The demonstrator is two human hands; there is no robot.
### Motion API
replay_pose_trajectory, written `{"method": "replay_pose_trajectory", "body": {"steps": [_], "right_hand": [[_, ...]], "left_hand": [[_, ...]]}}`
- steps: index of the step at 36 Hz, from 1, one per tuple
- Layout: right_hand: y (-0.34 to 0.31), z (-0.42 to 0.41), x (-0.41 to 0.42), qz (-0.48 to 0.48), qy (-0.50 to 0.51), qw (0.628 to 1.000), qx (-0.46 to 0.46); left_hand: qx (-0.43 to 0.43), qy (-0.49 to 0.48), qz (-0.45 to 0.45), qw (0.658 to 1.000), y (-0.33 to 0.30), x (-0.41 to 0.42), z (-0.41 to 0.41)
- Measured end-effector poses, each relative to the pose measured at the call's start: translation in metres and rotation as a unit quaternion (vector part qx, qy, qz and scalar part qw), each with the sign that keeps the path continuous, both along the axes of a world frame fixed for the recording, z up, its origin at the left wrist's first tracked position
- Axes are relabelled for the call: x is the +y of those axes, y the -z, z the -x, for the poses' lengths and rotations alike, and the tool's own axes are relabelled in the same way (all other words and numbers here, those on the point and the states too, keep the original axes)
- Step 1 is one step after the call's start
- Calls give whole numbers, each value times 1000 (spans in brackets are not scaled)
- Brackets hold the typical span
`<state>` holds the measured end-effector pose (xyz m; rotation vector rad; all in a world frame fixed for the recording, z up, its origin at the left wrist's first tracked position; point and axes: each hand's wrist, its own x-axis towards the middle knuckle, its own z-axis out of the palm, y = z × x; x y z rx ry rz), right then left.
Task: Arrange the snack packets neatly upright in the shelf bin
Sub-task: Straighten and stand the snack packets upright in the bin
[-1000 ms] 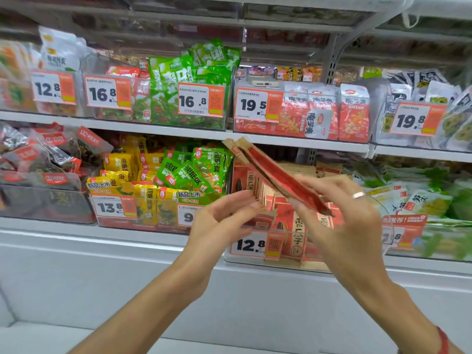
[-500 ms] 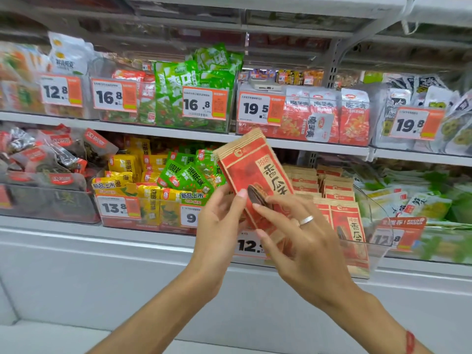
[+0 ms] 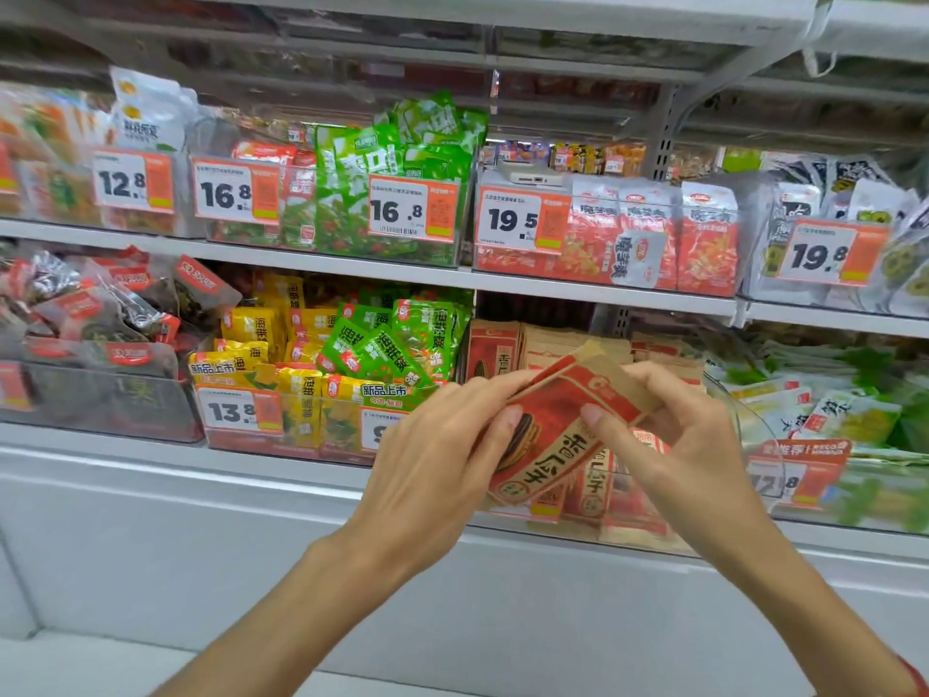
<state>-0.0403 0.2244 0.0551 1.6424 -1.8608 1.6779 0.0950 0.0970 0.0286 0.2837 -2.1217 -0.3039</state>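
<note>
A red and tan sunflower-seed packet (image 3: 553, 435) is tilted in front of the clear shelf bin (image 3: 739, 420) on the lower shelf. My left hand (image 3: 442, 455) grips its left edge, thumb on the front. My right hand (image 3: 688, 440) pinches its upper right corner. Behind it, more packets of the same kind (image 3: 507, 349) stand in rows inside the bin; a few lower ones (image 3: 623, 500) show through the bin's front. The bin's price tag is mostly hidden by my hands.
A bin of yellow and green packets (image 3: 332, 364) sits just left, dark red-labelled bags (image 3: 95, 314) farther left, green and white packets (image 3: 829, 404) to the right. The upper shelf (image 3: 352, 266) carries more bins with price tags. A white cabinet front (image 3: 201, 545) lies below.
The packet has dropped lower and tipped so its top leans right. Both hands moved down with it; my right hand shifted from its front to its upper corner.
</note>
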Motion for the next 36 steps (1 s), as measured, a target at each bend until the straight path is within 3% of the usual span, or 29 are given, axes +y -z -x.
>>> {"method": "replay_pose_trajectory", "body": {"steps": [4,9,14,18,25,29,36], "right_hand": [[-6,5,-1,19,-18,1000,11],[-29,18,-5,93,35,995,17],[-49,34,-25,120,70,989,60],[-54,50,-58,109,113,972,176],[-40,76,-112,23,110,953,282],[-30,88,-136,-46,89,948,302],[-24,106,-158,-245,41,929,275]], "left_hand": [[27,-35,40,998,2,-8,-1],[115,-119,-12,986,8,-51,-7],[51,-195,26,979,33,-93,10],[-2,-191,78,978,62,-127,36],[13,-169,143,975,96,-162,64],[50,-148,152,976,101,-173,68],[65,-175,123,975,109,-175,74]]}}
